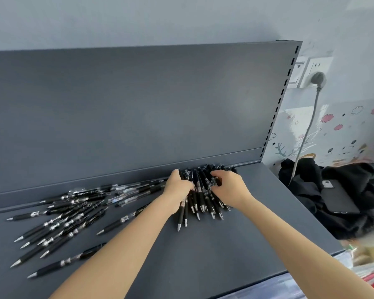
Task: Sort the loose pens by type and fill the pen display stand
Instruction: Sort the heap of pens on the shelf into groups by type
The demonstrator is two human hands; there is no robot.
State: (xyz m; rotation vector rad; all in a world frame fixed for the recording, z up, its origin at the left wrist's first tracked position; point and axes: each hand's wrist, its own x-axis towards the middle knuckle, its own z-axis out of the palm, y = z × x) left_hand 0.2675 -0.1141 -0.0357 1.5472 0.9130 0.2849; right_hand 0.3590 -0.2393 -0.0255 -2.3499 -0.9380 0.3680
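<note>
Against the back panel (138, 108), hands (178, 187) (230, 188) grip pens (201, 197).

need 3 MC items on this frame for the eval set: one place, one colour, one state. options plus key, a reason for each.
1. Where does the gathered bunch of pens lie on the shelf?
A) at the front edge
B) against the back panel, towards the right end
C) at the far left end

2. What colour is the shelf?
A) white
B) red
C) dark grey

3. How do the hands stand with the bunch?
A) left hand and right hand both hold it
B) only the left hand holds it
C) neither touches it

Key:
1 B: the pens' rear ends sit at the foot of the panel, close to its right edge.
2 C: the shelf surface and the panel are both dark grey.
3 A: the fingers of both hands curl onto the bunch from either side.
</note>
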